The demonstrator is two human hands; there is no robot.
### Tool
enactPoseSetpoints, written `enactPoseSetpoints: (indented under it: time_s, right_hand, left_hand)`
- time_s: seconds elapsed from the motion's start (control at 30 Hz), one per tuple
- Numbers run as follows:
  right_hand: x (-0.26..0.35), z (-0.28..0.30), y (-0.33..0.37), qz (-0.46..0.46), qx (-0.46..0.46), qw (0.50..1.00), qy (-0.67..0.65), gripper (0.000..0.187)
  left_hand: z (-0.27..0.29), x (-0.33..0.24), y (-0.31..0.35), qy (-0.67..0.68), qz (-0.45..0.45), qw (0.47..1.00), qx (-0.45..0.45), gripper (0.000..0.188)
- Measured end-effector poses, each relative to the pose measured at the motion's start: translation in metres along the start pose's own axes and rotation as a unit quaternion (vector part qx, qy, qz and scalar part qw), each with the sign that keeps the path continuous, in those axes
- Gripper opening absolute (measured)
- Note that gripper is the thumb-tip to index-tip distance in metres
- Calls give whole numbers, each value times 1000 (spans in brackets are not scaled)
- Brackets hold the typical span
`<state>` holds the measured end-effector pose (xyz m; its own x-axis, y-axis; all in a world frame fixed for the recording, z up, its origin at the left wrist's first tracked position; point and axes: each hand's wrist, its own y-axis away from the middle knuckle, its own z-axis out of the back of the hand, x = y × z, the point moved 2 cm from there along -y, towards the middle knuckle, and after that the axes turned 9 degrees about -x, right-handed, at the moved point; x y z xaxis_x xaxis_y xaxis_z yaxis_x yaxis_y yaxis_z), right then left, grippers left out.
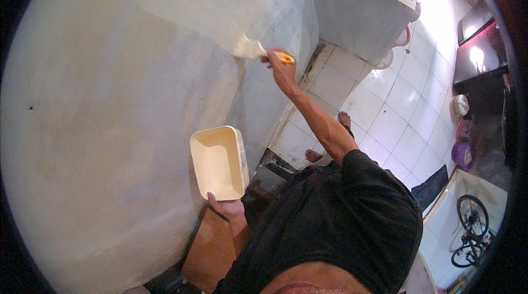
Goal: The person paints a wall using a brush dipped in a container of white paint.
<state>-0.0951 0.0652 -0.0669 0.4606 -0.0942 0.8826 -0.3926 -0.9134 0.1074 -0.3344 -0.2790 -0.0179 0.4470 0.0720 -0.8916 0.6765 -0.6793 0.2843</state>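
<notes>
My right hand [279, 65] is closed round the yellow handle of a paintbrush [252, 50]. Its pale, cream-coated bristles lie against the wall [126, 101], where a lighter cream area spreads above a greyer, patchy surface. Lower down, my left hand [224, 206] grips the near edge of a cream rectangular tub [218, 163], thumb over the rim and the fingers underneath. The tub is tilted so its inside shows, coated with cream paint; how deep the paint lies I cannot tell.
A grey counter block [363, 16] juts out ahead, with a red basket [404, 35] beside it. White floor tiles [379, 96] run to the right, past a purple basket [462, 154], a dark mat [430, 187] and a bicycle [472, 228]. A brown board [209, 253] stands below the tub.
</notes>
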Motion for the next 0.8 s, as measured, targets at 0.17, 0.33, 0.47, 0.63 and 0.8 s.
enactPoseSetpoints:
  time_s: [0.17, 0.33, 0.47, 0.63, 0.8]
  right_hand:
    - [-51, 32, 9, -84, -108, 991, -4, 23]
    - [70, -60, -9, 66, -20, 997, -17, 22]
    - [231, -130, -9, 171, 76, 962, -198, 25]
    - [246, -146, -10, 223, 119, 942, -220, 24]
    - [84, -56, -23, 83, 13, 986, -144, 20]
  left_hand:
    - [-22, -7, 12, -15, -31, 999, -27, 73]
    - [9, 0, 6, -57, -6, 998, -20, 81]
    - [-30, -9, 19, -10, -32, 999, -5, 80]
    - [-48, -14, 25, -20, -48, 999, 8, 81]
    - [-46, -12, 18, -45, -39, 998, 22, 86]
